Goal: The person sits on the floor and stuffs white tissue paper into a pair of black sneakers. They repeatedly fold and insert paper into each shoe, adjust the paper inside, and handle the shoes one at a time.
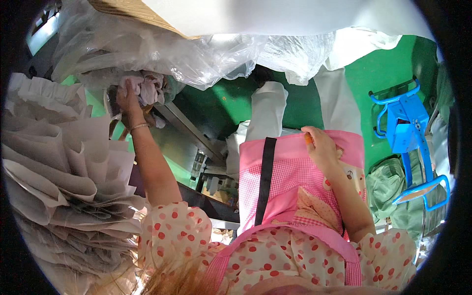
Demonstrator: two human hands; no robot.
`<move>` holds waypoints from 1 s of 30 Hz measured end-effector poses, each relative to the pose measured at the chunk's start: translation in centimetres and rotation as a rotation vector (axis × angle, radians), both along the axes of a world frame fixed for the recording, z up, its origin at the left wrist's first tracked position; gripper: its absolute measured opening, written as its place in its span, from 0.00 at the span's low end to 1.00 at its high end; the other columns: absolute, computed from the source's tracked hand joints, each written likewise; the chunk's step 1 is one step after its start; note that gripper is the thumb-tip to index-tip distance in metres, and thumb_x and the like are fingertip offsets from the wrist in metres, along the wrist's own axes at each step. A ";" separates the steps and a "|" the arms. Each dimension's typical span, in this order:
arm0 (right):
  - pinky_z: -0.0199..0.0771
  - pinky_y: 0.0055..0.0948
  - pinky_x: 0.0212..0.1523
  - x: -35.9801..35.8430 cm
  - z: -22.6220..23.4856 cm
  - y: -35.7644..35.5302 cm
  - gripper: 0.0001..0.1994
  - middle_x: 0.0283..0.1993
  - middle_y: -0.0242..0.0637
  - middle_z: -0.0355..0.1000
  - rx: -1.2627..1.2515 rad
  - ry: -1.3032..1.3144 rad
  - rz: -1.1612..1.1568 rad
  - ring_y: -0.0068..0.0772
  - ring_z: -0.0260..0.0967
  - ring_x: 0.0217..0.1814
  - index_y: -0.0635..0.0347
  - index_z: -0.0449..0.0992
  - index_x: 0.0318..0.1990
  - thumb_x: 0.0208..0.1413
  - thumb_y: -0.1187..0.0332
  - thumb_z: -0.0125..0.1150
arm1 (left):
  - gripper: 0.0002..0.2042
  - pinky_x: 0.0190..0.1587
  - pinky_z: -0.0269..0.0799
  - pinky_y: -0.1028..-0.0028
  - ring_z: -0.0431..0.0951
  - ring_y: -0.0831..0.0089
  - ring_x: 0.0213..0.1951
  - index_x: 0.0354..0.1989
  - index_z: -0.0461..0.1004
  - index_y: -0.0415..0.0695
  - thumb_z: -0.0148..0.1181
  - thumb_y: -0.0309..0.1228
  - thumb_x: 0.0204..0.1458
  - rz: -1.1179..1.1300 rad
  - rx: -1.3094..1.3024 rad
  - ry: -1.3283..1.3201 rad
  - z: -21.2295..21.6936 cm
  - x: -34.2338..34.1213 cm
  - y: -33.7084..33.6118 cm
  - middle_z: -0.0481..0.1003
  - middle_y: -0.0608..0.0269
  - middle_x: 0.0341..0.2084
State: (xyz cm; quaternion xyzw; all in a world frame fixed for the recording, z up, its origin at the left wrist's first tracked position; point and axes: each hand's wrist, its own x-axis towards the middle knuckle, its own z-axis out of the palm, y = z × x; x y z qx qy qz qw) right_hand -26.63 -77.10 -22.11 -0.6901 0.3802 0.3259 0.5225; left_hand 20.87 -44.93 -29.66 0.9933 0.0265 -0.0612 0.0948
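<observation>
Out to the left, my left hand (129, 101) is closed on a bunched pale pinkish-white cloth (150, 89), below a mass of clear plastic sheeting. Several folds of the cloth stick out past my fingers. My right hand (320, 150) rests by the far hem of my pink checked apron (280, 172), its fingers curled together. Something orange is wrapped around one of its fingers. Whatever may lie under those fingers is hidden. A black strap (265, 182) runs down the apron, left of this hand.
A tall stack of greyish-white cut sheets (73, 172) rises on the left. Clear plastic (162, 49) and a white surface (295, 17) span the top. A dark metal frame (189, 125) stands beside my left arm. On the right are a blue metal stand (408, 123) and green fabric (388, 184).
</observation>
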 end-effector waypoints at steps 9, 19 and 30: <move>0.71 0.42 0.42 -0.3 -0.4 0.4 0.10 0.42 0.45 0.73 0.052 -0.045 -0.075 0.49 0.71 0.44 0.58 0.71 0.45 0.55 0.72 0.52 | 0.21 0.46 0.70 0.62 0.76 0.51 0.45 0.46 0.75 0.34 0.55 0.43 0.56 -0.027 0.335 0.064 -6.2 3.3 8.5 0.75 0.43 0.45; 0.71 0.43 0.43 -1.0 -0.7 1.0 0.09 0.41 0.46 0.74 0.071 -0.055 -0.099 0.50 0.71 0.45 0.59 0.71 0.44 0.56 0.72 0.51 | 0.15 0.42 0.72 0.64 0.74 0.65 0.35 0.51 0.70 0.38 0.51 0.27 0.55 0.329 -0.091 -0.518 5.0 -2.5 -0.2 0.73 0.57 0.29; 0.71 0.42 0.43 -0.9 -0.6 0.6 0.08 0.41 0.46 0.74 0.068 -0.092 -0.135 0.49 0.72 0.44 0.61 0.72 0.42 0.56 0.72 0.52 | 0.23 0.35 0.71 0.61 0.74 0.57 0.31 0.55 0.72 0.56 0.51 0.22 0.50 -0.757 0.803 -0.122 7.3 5.1 -4.0 0.70 0.53 0.25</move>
